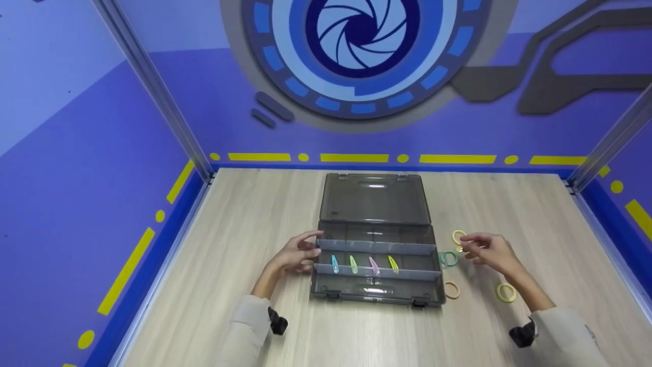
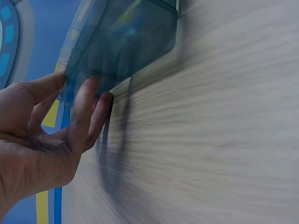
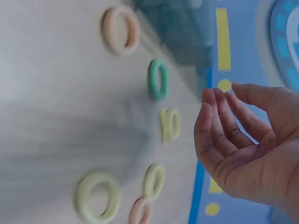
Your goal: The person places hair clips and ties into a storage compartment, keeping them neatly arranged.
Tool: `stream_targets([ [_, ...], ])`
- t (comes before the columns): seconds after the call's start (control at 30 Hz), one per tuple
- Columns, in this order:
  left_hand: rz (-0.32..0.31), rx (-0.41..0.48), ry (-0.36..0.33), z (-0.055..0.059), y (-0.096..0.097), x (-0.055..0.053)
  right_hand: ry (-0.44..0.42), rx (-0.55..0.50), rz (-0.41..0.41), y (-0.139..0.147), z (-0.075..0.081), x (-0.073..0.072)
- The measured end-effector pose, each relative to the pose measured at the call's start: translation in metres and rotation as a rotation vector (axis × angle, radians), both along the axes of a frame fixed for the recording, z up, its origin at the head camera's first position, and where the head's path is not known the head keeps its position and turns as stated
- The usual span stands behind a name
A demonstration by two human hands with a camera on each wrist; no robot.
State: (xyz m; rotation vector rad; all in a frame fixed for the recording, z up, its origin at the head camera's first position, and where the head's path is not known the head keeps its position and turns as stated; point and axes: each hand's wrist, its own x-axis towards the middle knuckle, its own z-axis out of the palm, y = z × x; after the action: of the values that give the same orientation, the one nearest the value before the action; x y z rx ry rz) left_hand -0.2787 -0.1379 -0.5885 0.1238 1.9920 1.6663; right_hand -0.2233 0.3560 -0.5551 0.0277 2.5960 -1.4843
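Note:
In the head view an open, smoky see-through organizer box (image 1: 377, 303) has its lid (image 1: 376, 199) laid back. Snap hair clips lie in its middle row: a blue one (image 1: 334, 263), a green one (image 1: 353, 264), a pink one (image 1: 374, 266) and a yellow one (image 1: 393, 263). My left hand (image 1: 293, 254) touches the box's left wall, its fingers spread and relaxed. To the right of the box my right hand (image 1: 491, 251) hovers over ring-shaped hair ties, fingers loosely bent. Nothing shows between its thumb and fingertips in the right wrist view. Closest below are a green hair tie (image 3: 158, 80) and pale yellow ones (image 3: 174, 124).
A peach hair tie (image 1: 452, 290) lies by the box's right front corner. Further right is a pale yellow hair tie (image 1: 507, 292). Thin dividers (image 1: 377, 246) split the box into rows. Blue printed walls (image 1: 168, 112) enclose the wooden table (image 1: 244, 204) behind and on both sides.

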Motion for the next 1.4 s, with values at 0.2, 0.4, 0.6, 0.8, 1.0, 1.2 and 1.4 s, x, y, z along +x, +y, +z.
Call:
stream_targets([
  [0.2,0.031,-0.026,-0.007,0.001,-0.004,0.002,-0.106,0.004,-0.086,0.011,-0.019,0.002],
  [0.4,0.01,-0.038,0.002,0.002,0.001,0.002,-0.156,-0.003,-0.169,0.017,-0.03,0.006],
  [0.6,-0.01,-0.037,0.001,0.001,0.004,0.002,-0.158,-0.013,-0.256,0.015,-0.034,0.007],
  [0.8,0.001,-0.039,0.008,0.002,0.002,0.002,-0.128,0.052,-0.312,0.008,-0.037,0.001],
  [1.0,-0.01,-0.055,0.037,0.004,0.0,0.001,-0.088,0.159,-0.367,0.001,-0.041,-0.007],
  [1.2,-0.021,-0.034,0.033,0.004,-0.001,0.001,-0.093,0.229,-0.38,-0.005,-0.044,-0.012],
  [1.4,-0.023,-0.024,0.03,0.001,0.0,0.001,-0.088,0.262,-0.401,-0.007,-0.045,-0.014],
])
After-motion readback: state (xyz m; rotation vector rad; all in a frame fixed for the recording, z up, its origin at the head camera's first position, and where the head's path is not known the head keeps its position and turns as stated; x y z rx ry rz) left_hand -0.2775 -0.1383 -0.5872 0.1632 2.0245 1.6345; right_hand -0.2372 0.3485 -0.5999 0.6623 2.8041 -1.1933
